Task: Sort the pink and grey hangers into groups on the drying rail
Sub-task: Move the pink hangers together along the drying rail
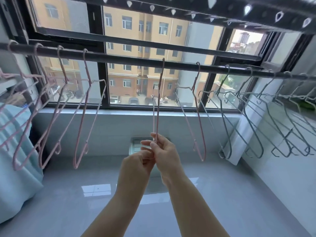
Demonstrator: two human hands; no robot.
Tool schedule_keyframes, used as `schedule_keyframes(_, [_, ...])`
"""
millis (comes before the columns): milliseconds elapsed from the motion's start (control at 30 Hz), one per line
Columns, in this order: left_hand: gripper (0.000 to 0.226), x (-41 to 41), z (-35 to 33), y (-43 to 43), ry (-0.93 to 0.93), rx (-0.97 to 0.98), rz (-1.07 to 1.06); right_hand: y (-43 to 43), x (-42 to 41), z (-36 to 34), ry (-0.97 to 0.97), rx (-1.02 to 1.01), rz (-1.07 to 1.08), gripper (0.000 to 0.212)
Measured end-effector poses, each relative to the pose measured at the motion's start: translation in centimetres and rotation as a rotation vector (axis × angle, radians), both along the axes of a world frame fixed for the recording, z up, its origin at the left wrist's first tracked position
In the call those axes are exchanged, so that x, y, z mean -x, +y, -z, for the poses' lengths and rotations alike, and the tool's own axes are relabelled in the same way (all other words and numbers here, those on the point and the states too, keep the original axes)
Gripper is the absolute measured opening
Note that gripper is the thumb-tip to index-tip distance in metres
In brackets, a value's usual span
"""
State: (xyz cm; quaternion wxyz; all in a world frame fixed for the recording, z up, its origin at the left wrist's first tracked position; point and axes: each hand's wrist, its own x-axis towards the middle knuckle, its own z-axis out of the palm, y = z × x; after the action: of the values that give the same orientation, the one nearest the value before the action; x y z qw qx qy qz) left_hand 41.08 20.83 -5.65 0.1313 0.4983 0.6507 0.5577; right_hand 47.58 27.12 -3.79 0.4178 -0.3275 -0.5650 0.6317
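Note:
A dark drying rail (130,59) runs across the window. Several pink hangers (82,120) hang at its left. Several grey hangers (253,124) hang at its right. One pink hanger (199,120) hangs just left of the grey group. Another pink hanger (158,100) hangs edge-on at the middle of the rail. My right hand (165,151) pinches its lower end. My left hand (136,166) sits just below and left of it, fingers curled at the same lower end.
A light blue cloth (15,151) hangs at the left. A second dark bar with clips (222,11) runs overhead. A white tiled ledge (119,124) lies under the window, and a glossy grey floor (85,194) spreads below.

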Motion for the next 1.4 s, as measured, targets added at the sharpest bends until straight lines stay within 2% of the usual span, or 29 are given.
schedule_keyframes(233, [0.009, -1.5, 0.0, 0.3, 0.020, 0.093, -0.035, 0.7, -1.7, 0.1, -0.078, 0.002, -0.014, 0.026])
schedule_keyframes(300, [0.016, -1.3, 0.1, -0.6, 0.050, 0.073, -0.122, 0.4, -2.2, 0.3, -0.226, -0.150, 0.042, 0.033])
schedule_keyframes(367, [0.030, -0.5, -0.1, -2.0, 0.121, 0.011, -0.264, -0.2, -2.6, 0.7, -0.395, -0.402, 0.206, 0.052])
schedule_keyframes(433, [0.038, 0.7, -0.2, -3.4, 0.225, -0.052, -0.431, -1.5, -2.5, 0.5, -0.397, -0.639, 0.358, 0.057])
schedule_keyframes(500, [0.046, 2.7, -0.3, -4.6, 0.269, -0.057, -0.579, -2.9, -1.5, 0.3, -0.361, -0.771, 0.337, 0.053])
schedule_keyframes(567, [0.053, 4.4, -0.3, -5.1, 0.228, 0.009, -0.638, -3.8, -0.2, 0.2, -0.337, -0.789, 0.200, 0.048])
schedule_keyframes(700, [0.056, 7.1, 0.1, -6.0, 0.117, 0.154, -0.629, -4.6, 3.5, 0.5, -0.402, -0.684, -0.155, 0.043])
schedule_keyframes(800, [0.044, 8.8, 0.4, -6.6, 0.077, 0.208, -0.593, -4.6, 6.9, 0.5, -0.436, -0.574, -0.270, 0.043])
schedule_keyframes(933, [0.014, 10.5, 0.3, -7.0, 0.071, 0.196, -0.479, -4.6, 11.7, 0.5, -0.426, -0.422, -0.283, 0.042])
schedule_keyframes(1000, [0.014, 11.0, 0.1, -6.8, 0.094, 0.199, -0.418, -4.7, 13.7, 0.4, -0.351, -0.260, -0.280, 0.038])
schedule_keyframes(1067, [0.021, 11.4, 0.1, -6.5, 0.135, 0.205, -0.370, -4.7, 15.0, 0.3, -0.196, -0.092, -0.276, 0.026])
schedule_keyframes(1133, [0.029, 11.7, 0.0, -6.3, 0.165, 0.188, -0.325, -4.6, 15.4, 0.1, -0.050, 0.002, -0.238, 0.024])
schedule_keyframes(1267, [0.023, 11.7, -0.4, -5.9, 0.165, 0.128, -0.201, -4.4, 14.7, 0.1, 0.094, 0.038, -0.120, 0.024])
schedule_keyframes(1400, [0.022, 11.2, -0.7, -5.2, 0.157, 0.096, -0.109, -4.0, 13.6, 0.2, 0.141, 0.024, -0.025, 0.027])
